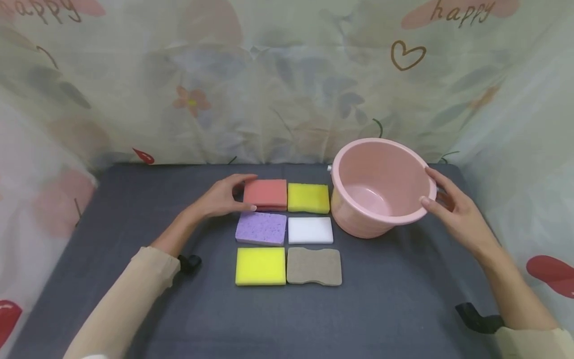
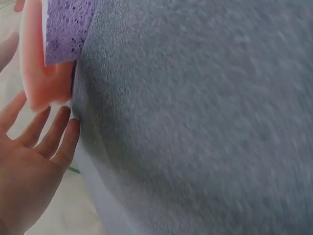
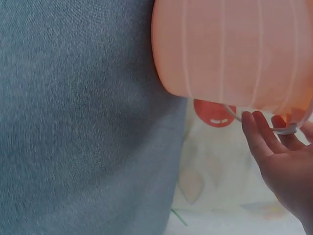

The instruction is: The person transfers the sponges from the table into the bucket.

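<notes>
Six sponges lie in two columns on the dark cloth. My left hand (image 1: 222, 196) is at the left end of the pink sponge (image 1: 265, 193), thumb near its front corner and fingers spread behind. In the left wrist view, the fingertips (image 2: 62, 111) sit close by the sponge's end; contact is unclear. Just in front lies the purple sponge (image 1: 261, 229). On the right, my right hand (image 1: 457, 212) holds the rim of a pink bucket (image 1: 358, 219), its thumb over the edge. Below the rim, other fingers lie near the thin bucket handle (image 3: 234, 112).
Beside the pink sponge is a yellow-green sponge (image 1: 308, 198), close to the bucket. A white sponge (image 1: 310, 230), a yellow sponge (image 1: 260, 266) and a grey-brown sponge (image 1: 314, 267) lie nearer. A patterned curtain (image 1: 287, 99) hangs behind the table (image 1: 385, 319).
</notes>
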`<state>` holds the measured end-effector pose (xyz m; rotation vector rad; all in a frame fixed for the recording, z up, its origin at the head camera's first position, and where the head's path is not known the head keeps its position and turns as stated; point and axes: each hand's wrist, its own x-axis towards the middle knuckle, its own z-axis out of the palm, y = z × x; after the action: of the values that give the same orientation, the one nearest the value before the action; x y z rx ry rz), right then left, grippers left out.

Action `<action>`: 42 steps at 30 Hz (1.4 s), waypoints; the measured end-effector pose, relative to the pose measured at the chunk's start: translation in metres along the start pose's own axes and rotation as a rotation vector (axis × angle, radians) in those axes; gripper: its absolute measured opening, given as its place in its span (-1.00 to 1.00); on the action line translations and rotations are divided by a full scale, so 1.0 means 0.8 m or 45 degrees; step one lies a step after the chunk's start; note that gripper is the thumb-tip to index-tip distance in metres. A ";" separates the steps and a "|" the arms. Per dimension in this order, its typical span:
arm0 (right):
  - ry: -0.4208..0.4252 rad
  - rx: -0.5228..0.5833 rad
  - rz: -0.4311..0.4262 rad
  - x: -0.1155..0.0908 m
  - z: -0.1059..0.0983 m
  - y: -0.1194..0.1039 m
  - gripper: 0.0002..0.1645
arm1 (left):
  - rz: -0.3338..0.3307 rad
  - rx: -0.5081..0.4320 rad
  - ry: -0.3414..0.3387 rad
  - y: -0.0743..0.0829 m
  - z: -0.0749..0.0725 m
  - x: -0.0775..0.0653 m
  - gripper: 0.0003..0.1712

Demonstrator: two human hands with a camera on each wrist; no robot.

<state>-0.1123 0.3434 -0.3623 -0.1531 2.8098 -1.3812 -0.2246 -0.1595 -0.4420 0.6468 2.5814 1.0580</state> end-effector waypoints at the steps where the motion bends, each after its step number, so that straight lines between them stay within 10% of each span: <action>1: -0.003 0.030 -0.006 0.001 0.002 0.000 -0.15 | 0.002 0.009 0.004 0.000 0.001 0.000 0.00; 24: 0.121 0.419 -0.152 -0.008 0.019 0.016 -0.14 | 0.026 0.112 0.022 0.006 0.007 0.016 -0.09; 42: 0.072 0.247 -0.040 -0.003 0.013 0.008 -0.13 | 0.074 0.010 0.196 0.024 -0.023 0.009 -0.18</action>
<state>-0.1102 0.3395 -0.3738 -0.1591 2.7063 -1.6800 -0.2326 -0.1549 -0.4162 0.6708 2.7137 1.1588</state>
